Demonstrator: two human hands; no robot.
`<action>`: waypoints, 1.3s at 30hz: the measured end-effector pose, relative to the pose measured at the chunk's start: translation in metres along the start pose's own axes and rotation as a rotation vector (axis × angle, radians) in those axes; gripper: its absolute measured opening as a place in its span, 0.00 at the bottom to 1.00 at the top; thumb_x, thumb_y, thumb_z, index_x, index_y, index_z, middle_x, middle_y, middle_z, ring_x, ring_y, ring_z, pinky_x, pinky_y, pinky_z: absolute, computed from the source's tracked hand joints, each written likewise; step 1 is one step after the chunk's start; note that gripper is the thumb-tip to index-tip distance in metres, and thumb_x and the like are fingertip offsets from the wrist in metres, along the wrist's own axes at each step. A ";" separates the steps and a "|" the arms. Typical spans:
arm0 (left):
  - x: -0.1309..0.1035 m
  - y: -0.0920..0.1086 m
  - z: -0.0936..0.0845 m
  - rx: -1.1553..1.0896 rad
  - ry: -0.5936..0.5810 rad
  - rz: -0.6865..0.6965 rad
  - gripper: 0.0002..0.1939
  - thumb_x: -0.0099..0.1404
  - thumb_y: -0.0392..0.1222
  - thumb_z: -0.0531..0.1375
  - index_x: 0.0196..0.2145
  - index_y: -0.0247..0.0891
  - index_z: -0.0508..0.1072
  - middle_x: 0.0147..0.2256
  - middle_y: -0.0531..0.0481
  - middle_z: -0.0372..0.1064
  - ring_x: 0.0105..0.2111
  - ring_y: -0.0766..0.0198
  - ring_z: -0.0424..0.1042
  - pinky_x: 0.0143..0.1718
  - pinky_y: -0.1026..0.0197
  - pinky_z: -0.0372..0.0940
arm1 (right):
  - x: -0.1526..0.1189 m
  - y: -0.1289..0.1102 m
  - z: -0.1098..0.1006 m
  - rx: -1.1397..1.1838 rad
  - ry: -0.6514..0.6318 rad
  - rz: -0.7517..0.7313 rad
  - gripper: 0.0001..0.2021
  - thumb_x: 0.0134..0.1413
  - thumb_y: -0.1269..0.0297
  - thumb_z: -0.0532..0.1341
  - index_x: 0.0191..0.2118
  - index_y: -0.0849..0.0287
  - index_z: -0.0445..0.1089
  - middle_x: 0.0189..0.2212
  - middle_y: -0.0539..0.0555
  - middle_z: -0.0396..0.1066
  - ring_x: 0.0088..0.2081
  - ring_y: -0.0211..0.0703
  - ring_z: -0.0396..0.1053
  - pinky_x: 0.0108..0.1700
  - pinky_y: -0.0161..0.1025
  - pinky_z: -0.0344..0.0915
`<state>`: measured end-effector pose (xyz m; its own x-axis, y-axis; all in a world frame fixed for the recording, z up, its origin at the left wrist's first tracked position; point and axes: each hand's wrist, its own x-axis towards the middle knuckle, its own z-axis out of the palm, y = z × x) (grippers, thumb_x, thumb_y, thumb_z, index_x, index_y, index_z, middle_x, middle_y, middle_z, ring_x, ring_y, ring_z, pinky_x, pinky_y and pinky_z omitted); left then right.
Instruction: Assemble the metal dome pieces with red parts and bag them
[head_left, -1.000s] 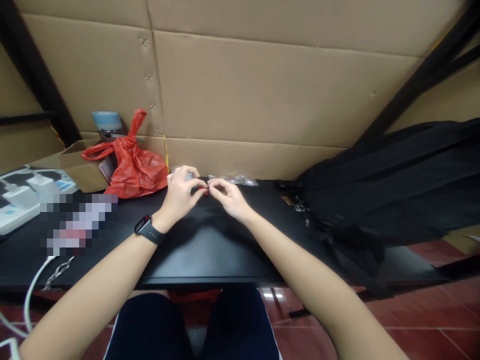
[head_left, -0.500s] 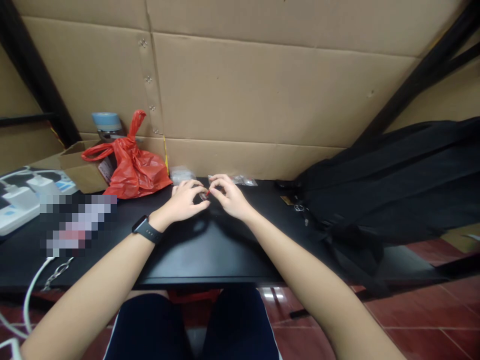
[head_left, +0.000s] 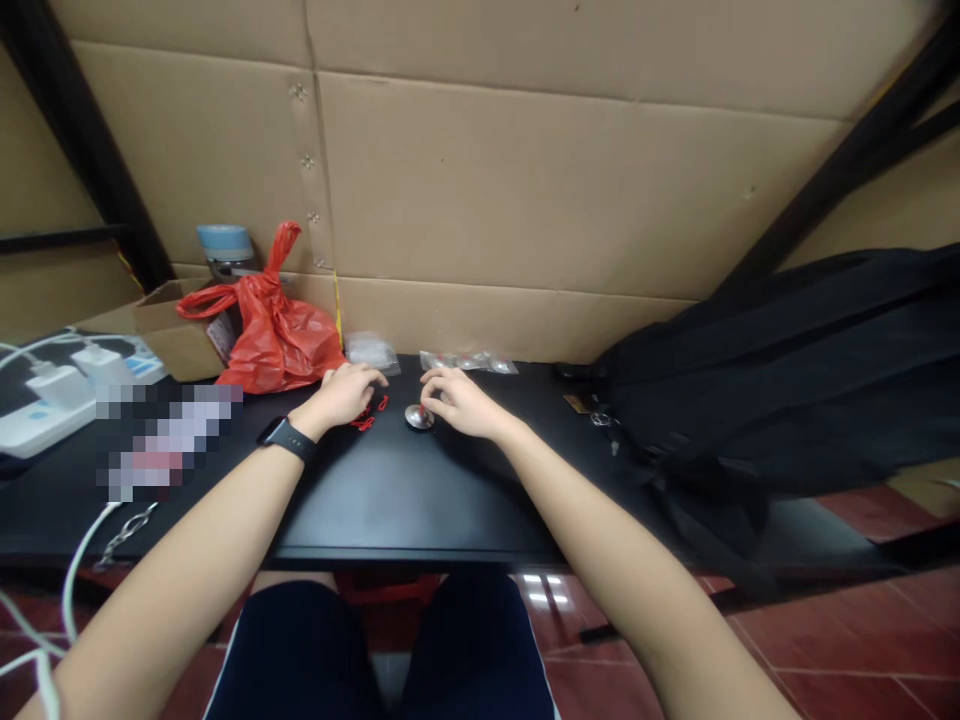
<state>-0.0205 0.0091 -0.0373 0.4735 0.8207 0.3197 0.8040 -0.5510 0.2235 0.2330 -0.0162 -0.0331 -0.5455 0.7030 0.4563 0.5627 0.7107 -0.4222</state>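
My right hand (head_left: 457, 402) is pinched at the middle of a small, shiny, domed metal disc (head_left: 417, 420) that looks like a finger cymbal. A bit of red cord shows between the fingertips and the disc, which is at the black tabletop. Farther left, my left hand (head_left: 346, 393) hovers with fingers apart beside several red cord loops (head_left: 365, 418). Part of those cords is hidden under the hand. Small clear packets (head_left: 469, 361) with something inside lie behind my right hand. Behind my left hand is a stack of clear plastic bags (head_left: 373, 352).
A red plastic bag (head_left: 281, 340), a cardboard box (head_left: 180, 335) and a blue-lidded bottle (head_left: 225, 245) stand at the back left. A white power strip (head_left: 34, 425) with chargers lies far left. At right are keys (head_left: 602, 420) and a black backpack (head_left: 787, 370).
My left hand has moved left, away from the right hand, and red cords now show beside it. My right hand has come slightly nearer with the metal disc, now in plain sight.
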 end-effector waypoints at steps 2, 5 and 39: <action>0.000 -0.001 0.003 -0.014 0.044 0.050 0.21 0.64 0.33 0.50 0.46 0.49 0.77 0.51 0.47 0.73 0.51 0.52 0.67 0.50 0.49 0.58 | 0.001 0.003 -0.003 0.041 -0.023 -0.006 0.04 0.59 0.68 0.60 0.33 0.57 0.73 0.43 0.57 0.71 0.48 0.48 0.68 0.54 0.50 0.63; 0.001 0.000 0.006 -0.041 0.034 0.118 0.19 0.64 0.34 0.52 0.42 0.51 0.79 0.50 0.49 0.75 0.52 0.51 0.66 0.52 0.48 0.55 | 0.001 0.015 -0.009 -0.010 -0.004 0.076 0.05 0.57 0.68 0.61 0.39 0.58 0.73 0.41 0.56 0.72 0.43 0.46 0.69 0.49 0.47 0.65; 0.000 0.040 -0.012 0.036 0.296 0.079 0.06 0.71 0.41 0.57 0.38 0.41 0.74 0.42 0.48 0.78 0.45 0.54 0.72 0.47 0.51 0.49 | 0.000 -0.006 -0.012 0.261 0.121 0.122 0.20 0.49 0.63 0.67 0.49 0.57 0.69 0.45 0.56 0.74 0.33 0.39 0.73 0.35 0.37 0.69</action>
<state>0.0073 -0.0153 -0.0169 0.4135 0.6931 0.5904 0.7837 -0.6011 0.1567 0.2377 -0.0210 -0.0211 -0.3970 0.7864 0.4733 0.4324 0.6151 -0.6593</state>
